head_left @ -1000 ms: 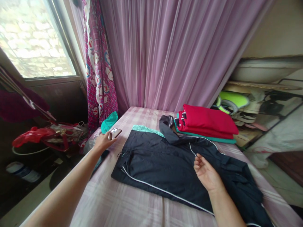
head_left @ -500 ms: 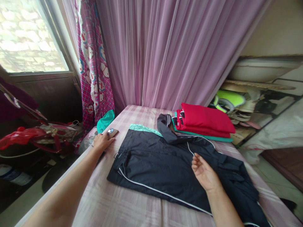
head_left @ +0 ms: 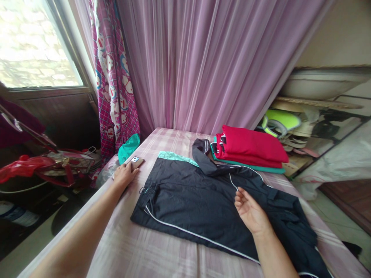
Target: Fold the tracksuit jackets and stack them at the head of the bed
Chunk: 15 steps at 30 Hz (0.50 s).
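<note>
A dark jacket (head_left: 188,200) with white piping lies folded and spread across the bed, a pale green lining strip (head_left: 176,155) showing at its far edge. My right hand (head_left: 249,210) is over it, palm turned up, fingers curled and pinched where a line of white piping meets the fingertips. On the bed's left edge, my left hand (head_left: 124,174) grips the near end of a smartphone (head_left: 137,163), whose camera side faces up. Behind the jacket's collar (head_left: 204,156) sits a stack of folded red clothes (head_left: 255,146) with a green garment at the bottom.
The bed (head_left: 165,251) has a pink checked cover. Lilac curtains (head_left: 185,69) hang along its far side. Green cloth (head_left: 129,148) lies by the left edge, near a red plastic bag (head_left: 23,168). Shelves with a lime visor (head_left: 282,119) stand at right.
My left hand and the phone have shifted very slightly, the phone tilting a little. My right hand and the jacket look the same.
</note>
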### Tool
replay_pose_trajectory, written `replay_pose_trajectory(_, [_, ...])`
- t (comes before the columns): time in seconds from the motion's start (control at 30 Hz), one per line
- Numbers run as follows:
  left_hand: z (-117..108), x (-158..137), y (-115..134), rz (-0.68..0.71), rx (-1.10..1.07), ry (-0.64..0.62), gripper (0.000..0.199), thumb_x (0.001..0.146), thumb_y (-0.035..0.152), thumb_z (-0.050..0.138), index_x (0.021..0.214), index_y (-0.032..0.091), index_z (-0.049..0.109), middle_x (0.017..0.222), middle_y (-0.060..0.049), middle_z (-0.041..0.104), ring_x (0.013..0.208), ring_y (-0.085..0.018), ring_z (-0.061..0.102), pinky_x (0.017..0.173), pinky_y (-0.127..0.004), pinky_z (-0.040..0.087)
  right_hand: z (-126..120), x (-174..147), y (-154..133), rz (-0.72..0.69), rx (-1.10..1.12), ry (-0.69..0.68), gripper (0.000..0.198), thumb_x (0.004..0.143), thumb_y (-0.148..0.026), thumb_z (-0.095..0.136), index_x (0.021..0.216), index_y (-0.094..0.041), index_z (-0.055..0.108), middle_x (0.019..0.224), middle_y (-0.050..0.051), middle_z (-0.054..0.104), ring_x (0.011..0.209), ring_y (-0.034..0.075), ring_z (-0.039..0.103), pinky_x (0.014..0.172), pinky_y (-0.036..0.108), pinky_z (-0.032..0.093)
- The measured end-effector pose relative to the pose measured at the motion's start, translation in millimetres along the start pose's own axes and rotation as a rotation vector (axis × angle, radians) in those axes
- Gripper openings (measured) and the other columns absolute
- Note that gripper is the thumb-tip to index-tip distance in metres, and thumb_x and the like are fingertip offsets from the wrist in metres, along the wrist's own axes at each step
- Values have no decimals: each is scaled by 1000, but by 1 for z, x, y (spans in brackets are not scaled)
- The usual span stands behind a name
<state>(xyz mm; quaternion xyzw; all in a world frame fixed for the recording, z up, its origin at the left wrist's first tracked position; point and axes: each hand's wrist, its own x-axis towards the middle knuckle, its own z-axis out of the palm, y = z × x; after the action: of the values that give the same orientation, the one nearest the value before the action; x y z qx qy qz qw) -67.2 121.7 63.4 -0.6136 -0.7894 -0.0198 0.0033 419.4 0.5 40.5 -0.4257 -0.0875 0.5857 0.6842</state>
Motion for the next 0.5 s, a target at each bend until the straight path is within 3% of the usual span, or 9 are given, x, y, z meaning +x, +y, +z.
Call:
replay_pose_trajectory(0.23, [-31,-16,-4,53,-2,38,54,89,58,39,125,21,56,120,-15,63,107,-34,61,82,-41,48,-4,4,2,-28,-59,-24,15,70,-19,77,84,-18,72,72,-1,69,61,7,62,49,13,50])
replay_pose_trajectory(0.33, [-35,-43,-12,60,0,78,56,89,57,39,131,21,53,121,-14,63,109,-33,61,83,-40,48,-5,4,2,-27,-56,-15,15,70,-18,76,85,-18,72,72,-1,69,61,7,62,49,13,51])
replay_pose_trajectory(0.5, [-23,-101,-36,11,46,128,56,91,55,36,132,21,54,128,-14,61,110,-33,60,88,-42,46,-2,2,0,-12,-39,-7,14,70,-15,74,84,-18,72,71,-1,69,60,7,61,48,13,50])
